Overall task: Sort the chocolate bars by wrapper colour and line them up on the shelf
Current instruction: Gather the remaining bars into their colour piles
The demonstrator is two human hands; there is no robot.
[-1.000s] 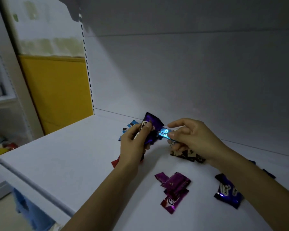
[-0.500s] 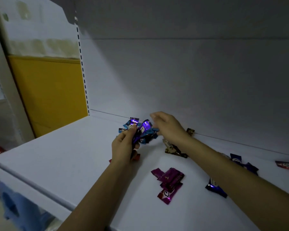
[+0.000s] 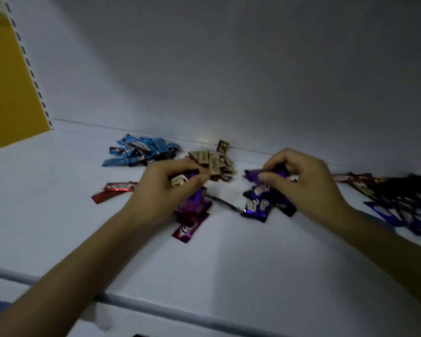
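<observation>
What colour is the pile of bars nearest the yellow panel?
The pile is blue, seen in the head view.

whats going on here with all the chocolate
A person is sorting chocolate bars on a white shelf. The left hand grips a bar by the magenta pile; the right hand pinches a purple bar over the purple pile. A blue pile and a gold pile lie behind them.
</observation>
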